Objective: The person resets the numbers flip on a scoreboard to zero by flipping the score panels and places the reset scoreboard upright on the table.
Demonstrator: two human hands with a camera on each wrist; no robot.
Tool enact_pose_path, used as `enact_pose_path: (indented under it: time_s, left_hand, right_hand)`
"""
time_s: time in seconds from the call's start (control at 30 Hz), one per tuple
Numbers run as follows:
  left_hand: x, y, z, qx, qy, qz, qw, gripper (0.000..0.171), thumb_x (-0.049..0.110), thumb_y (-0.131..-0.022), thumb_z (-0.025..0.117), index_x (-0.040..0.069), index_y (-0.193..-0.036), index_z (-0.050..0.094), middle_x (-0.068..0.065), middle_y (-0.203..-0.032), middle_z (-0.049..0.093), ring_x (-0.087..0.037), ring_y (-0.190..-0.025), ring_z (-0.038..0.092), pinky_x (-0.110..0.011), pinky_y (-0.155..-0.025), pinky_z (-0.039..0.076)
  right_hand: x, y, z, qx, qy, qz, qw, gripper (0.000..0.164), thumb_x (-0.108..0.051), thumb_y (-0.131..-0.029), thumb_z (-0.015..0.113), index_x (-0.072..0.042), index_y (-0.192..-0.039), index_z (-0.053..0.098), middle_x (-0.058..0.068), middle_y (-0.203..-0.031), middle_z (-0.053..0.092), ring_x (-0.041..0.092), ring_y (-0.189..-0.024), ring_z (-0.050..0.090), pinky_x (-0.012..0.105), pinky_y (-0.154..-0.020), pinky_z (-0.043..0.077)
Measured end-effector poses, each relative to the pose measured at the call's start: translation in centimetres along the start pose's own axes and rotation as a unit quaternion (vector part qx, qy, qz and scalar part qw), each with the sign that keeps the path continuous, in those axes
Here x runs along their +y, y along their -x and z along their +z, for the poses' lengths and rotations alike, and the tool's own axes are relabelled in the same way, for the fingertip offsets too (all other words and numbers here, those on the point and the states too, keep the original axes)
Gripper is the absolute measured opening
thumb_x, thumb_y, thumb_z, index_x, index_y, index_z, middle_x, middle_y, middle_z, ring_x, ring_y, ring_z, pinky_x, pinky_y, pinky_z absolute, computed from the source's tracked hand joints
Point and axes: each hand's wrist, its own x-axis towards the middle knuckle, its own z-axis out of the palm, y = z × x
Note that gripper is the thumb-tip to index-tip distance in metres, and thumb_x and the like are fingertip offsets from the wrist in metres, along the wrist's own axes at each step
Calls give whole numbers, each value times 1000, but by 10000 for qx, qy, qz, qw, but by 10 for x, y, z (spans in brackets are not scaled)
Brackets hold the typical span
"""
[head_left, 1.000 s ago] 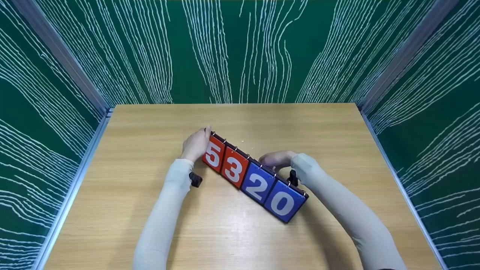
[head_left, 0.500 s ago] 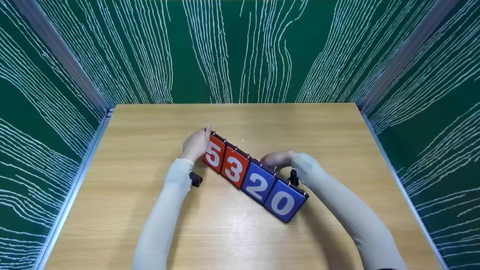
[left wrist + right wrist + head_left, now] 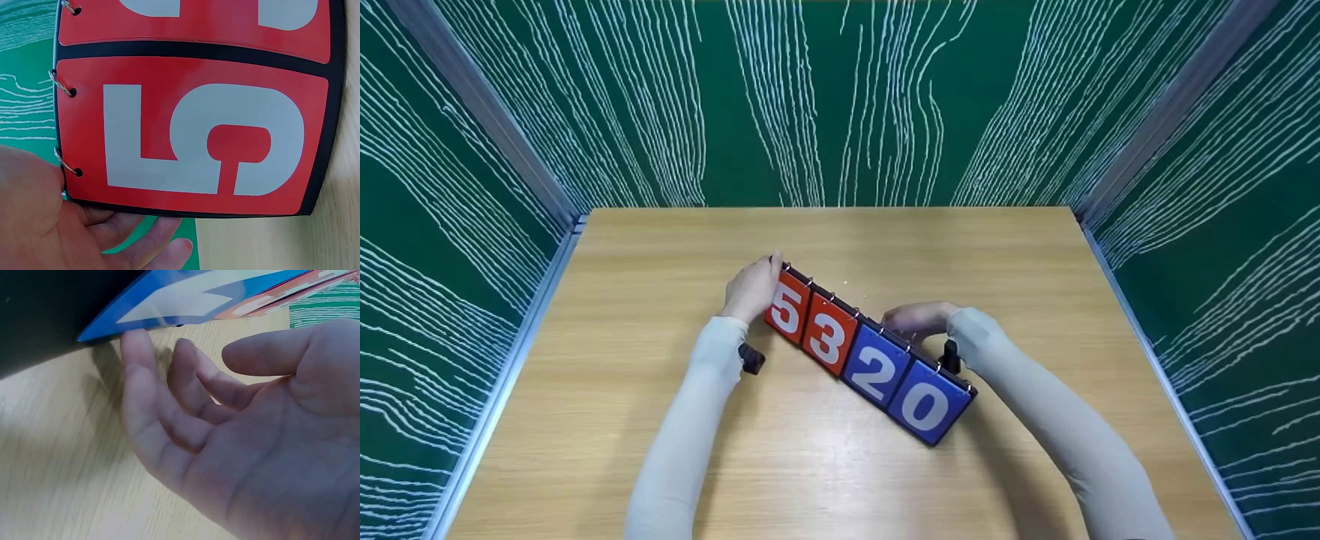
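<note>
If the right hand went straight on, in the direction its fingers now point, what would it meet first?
The right hand would probably meet the blue card on the back of the scoreboard: one fingertip appears at its lower edge, though contact is unclear.

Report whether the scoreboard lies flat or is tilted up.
Tilted up, not flat: in the head view, the scoreboard partly hides the right hand behind its raised top edge.

I see red cards, blue cards, white digits, black board, silver rings. Sleeves plain off-white. Table tan, wood-grained. Walls green, wavy white lines.
</note>
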Motion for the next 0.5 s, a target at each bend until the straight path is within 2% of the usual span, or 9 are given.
enact_pose_path:
  time_s: [0.17,0.37,0.5]
  left_hand:
    - [1,0,-1,-69,43,-41,10000,73,53,-110,13,2,-144,52,-21,-138,61,-40,-132,57,-55,-112,43]
    - [1,0,-1,-30,50,-75,10000,73,54,-110,13,3,-145,52,-20,-140,61,-39,-132,57,-55,-111,43]
    - [0,0,0,-64,82,-68,9999,73,54,-110,12,5,-148,49,-19,-145,58,-39,-135,54,-55,-114,41]
  right_hand:
    - [1,2,-1,-16,93,-92,9999,29,-21,-102,47,-2,-122,58,-1,-97,57,9,-83,56,22,-66,48]
    - [5,1,-3,153,398,-257,9988,28,-21,-100,49,-2,-117,61,0,-104,55,10,-89,54,23,-72,48]
    - [8,1,-3,307,336,-225,9987,27,-23,-100,51,-4,-116,62,2,-107,56,12,-94,55,24,-76,50]
